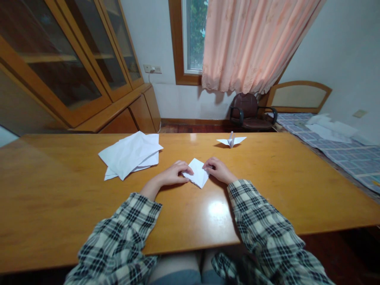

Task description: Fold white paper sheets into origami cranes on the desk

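A small folded white paper [197,174], diamond-shaped, lies flat on the wooden table [59,198]. My left hand [173,174] pinches its left corner with curled fingers. My right hand [218,169] grips its right edge, fingers closed on the paper. Both arms are in plaid sleeves. A finished white paper crane [231,140] stands on the table behind the hands, apart from them.
A loose stack of white paper sheets [130,155] lies to the left of my hands. Beyond the table are a wooden glass-door cabinet [74,63], a dark armchair [251,113] under a pink curtain, and a bed [341,146] at the right.
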The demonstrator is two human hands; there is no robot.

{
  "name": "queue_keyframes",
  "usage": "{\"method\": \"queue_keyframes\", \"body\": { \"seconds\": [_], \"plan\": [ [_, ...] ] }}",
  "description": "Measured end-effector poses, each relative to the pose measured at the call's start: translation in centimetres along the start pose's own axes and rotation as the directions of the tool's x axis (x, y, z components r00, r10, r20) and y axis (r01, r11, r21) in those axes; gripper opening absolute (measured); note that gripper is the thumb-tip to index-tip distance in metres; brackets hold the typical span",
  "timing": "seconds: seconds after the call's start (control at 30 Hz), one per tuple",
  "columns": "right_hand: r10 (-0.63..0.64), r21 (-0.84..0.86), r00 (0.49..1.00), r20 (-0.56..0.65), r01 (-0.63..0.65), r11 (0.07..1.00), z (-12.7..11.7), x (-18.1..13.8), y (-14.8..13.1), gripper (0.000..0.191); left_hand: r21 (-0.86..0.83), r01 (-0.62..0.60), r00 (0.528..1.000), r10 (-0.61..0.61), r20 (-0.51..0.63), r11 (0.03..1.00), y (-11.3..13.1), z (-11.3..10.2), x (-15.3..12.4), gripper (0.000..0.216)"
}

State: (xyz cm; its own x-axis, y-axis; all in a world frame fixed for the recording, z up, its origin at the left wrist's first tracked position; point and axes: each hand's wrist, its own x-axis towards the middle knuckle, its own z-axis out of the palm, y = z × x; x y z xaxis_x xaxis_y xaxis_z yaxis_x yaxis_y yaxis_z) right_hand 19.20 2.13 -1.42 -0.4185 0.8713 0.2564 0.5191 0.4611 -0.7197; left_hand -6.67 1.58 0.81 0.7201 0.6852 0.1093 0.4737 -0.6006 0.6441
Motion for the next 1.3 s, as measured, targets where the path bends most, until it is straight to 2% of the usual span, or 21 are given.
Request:
{"method": "queue_keyframes", "body": {
  "seconds": [0.77, 1.3],
  "plan": [
    [0.010, 0.001, 1.000, 0.002, -0.010, 1.000, -0.12, -0.04, -0.36, 0.016, -0.050, 0.013, 1.000, -0.013, -0.014, 0.999, -0.29, -0.14, 0.14, 0.021],
    [0.004, -0.001, 1.000, 0.008, -0.004, 1.000, -0.24, 0.00, -0.31, 0.015, -0.004, 0.074, 0.979, -0.073, -0.190, 0.997, -0.07, 0.50, 0.52, 0.019]
  ]
}}
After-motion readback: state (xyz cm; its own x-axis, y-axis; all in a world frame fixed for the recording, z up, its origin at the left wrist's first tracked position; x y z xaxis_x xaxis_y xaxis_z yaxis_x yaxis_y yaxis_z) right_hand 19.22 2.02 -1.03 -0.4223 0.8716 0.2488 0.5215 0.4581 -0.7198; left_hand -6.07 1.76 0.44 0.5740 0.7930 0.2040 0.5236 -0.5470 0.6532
